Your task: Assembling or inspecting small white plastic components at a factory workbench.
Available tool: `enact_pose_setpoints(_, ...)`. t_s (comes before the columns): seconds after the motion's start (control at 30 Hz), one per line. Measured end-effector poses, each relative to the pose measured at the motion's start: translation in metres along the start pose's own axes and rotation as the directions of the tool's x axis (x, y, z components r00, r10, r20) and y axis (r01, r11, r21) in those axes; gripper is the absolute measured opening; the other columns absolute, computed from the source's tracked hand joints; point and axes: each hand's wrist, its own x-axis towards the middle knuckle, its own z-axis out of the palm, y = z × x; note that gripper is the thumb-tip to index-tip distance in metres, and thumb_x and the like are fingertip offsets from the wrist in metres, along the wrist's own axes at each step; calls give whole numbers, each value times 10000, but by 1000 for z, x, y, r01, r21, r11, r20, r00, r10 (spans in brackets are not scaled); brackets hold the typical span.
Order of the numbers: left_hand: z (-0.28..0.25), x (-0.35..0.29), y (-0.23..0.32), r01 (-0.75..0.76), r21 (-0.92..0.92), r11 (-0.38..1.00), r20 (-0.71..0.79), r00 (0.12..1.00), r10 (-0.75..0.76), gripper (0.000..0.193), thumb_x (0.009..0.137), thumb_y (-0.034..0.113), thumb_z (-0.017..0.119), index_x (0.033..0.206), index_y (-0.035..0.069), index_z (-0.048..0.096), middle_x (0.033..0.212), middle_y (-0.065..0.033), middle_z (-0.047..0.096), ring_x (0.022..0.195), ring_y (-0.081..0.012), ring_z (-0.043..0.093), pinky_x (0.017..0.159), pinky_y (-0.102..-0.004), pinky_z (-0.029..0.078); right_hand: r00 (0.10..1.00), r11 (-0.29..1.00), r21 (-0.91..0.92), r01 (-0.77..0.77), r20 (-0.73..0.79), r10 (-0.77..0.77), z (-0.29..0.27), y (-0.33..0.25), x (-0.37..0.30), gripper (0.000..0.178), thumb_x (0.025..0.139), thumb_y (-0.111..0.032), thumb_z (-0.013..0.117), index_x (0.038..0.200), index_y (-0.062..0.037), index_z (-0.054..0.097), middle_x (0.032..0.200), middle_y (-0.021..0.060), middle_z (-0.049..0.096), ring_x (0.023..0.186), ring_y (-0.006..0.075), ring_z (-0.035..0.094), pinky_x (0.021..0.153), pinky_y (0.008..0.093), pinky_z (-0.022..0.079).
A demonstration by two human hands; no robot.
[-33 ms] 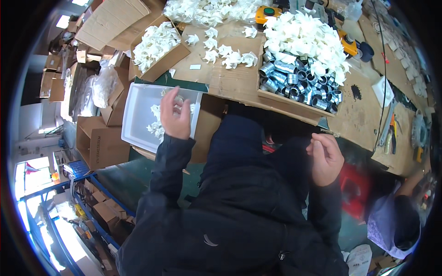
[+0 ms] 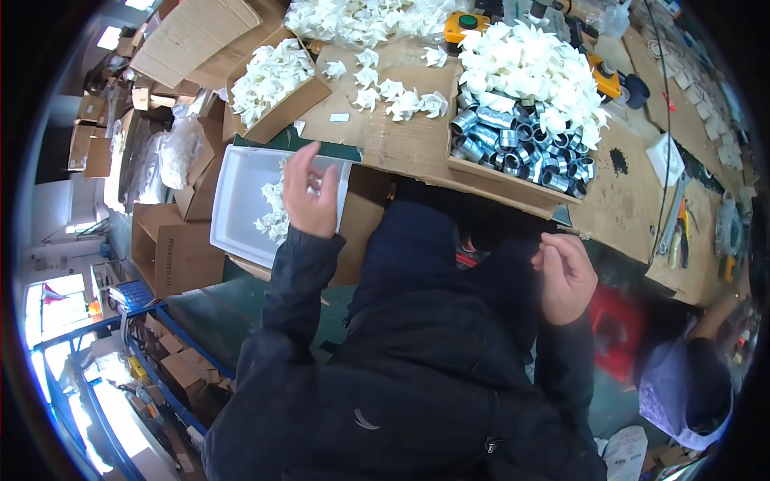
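My left hand [image 2: 313,196] is over the right side of a translucent plastic bin [image 2: 237,196]. Its fingers are apart, with a gap between them and the thumb, and nothing shows in it. White star-shaped plastic parts [image 2: 273,220] lie in the bin, partly hidden by this hand. Above my lap, to the right, my right hand [image 2: 568,279] is curled closed; no object shows in it. Beyond it on the bench, a cardboard tray [image 2: 505,176] holds shiny metal sleeves [image 2: 521,144] at the near side and a heap of white plastic parts [image 2: 525,68] behind them.
A small carton of white parts [image 2: 273,80] sits behind the bin. Several loose white parts [image 2: 393,90] lie on the cardboard-covered bench [image 2: 417,148]. Yellow button boxes [image 2: 465,26] stand at the back. Pliers [image 2: 684,232] lie at the right, with a red stool [image 2: 616,333] below.
My left hand has shifted very slightly, and the gap between its fingers and thumb looks a little wider. My right hand stays almost in place, still curled.
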Motion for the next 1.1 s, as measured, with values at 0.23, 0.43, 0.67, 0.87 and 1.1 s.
enact_pose_setpoints(0.23,69,81,34,-170,172,970,179,974,139,338,992,179,676,1317,91,677,1209,-173,658,1084,-367,657,903,-443,556,997,997,-59,39,-63,-43,-15,-9,-10,188,1003,62,616,1144,36,736,1055,104,673,805,125,678,690,239,539)
enact_pose_setpoints(0.43,93,88,-8,-363,356,861,186,930,316,316,959,244,731,1221,69,722,1190,-184,694,1149,-388,635,999,-491,509,981,991,-132,3,-190,-28,-36,-7,-7,162,975,55,652,1105,35,746,1006,115,704,761,151,704,675,260,545)
enact_pose_setpoints(0.67,87,79,8,-113,194,974,171,982,80,382,954,211,761,1244,-17,659,1174,-186,693,947,-309,677,840,-395,544,915,851,-521,69,-308,-262,-85,19,56,151,937,-14,693,1070,6,759,945,148,718,787,254,723,701,323,555)
enact_pose_setpoints(0.87,66,76,-5,143,-154,978,88,988,-130,307,924,93,792,1182,-3,656,1117,-87,726,858,-92,659,732,-260,526,912,740,-671,40,-279,-302,-107,45,102,136,929,-100,710,1035,-51,780,993,162,733,909,360,715,813,416,572)
enact_pose_setpoints(1.1,45,40,24,303,-585,752,307,941,-141,288,986,11,712,1222,22,547,1152,-169,722,867,-174,713,719,-270,565,901,747,-664,10,-318,-295,-114,58,114,143,929,-99,700,1041,-66,782,1013,157,732,901,359,716,806,425,573)
